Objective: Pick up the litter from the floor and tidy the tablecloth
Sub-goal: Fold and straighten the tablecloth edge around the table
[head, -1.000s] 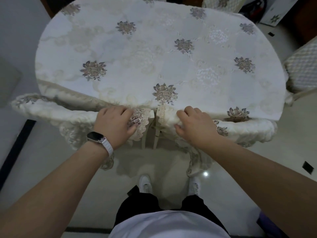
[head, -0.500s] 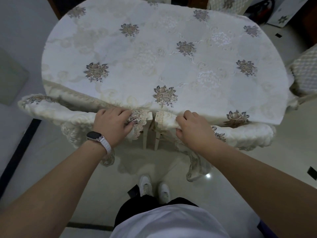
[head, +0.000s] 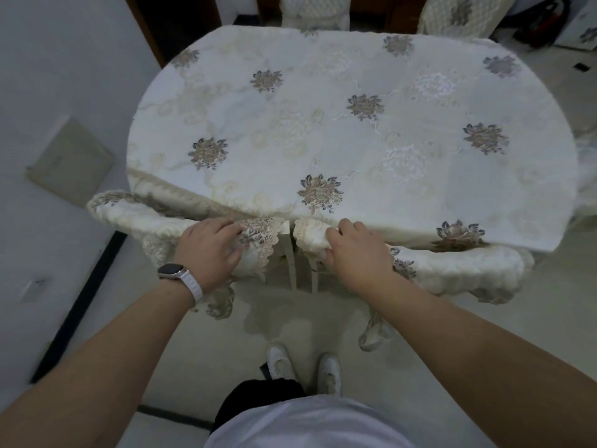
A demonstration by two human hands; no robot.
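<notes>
A cream tablecloth point(head: 339, 124) with embroidered flower clusters covers the oval table. At the near edge stand two chair backs in padded cream covers with lace trim. My left hand point(head: 210, 250), with a watch on the wrist, grips the left chair cover point(head: 135, 218) near its lace end. My right hand point(head: 355, 250) pinches a fold of the right chair cover point(head: 452, 270) just under the tablecloth's hem. No litter shows on the floor in view.
My white shoes point(head: 303, 367) stand on the pale tiled floor below the chairs. More covered chairs point(head: 313, 11) stand at the table's far side. A grey wall point(head: 48, 92) is on the left, and a dark floor strip point(head: 80, 302) runs along it.
The view has pulled back and shifted, so the table sits farther right and higher. Both hands keep their hold on the chair covers in about the same spots.
</notes>
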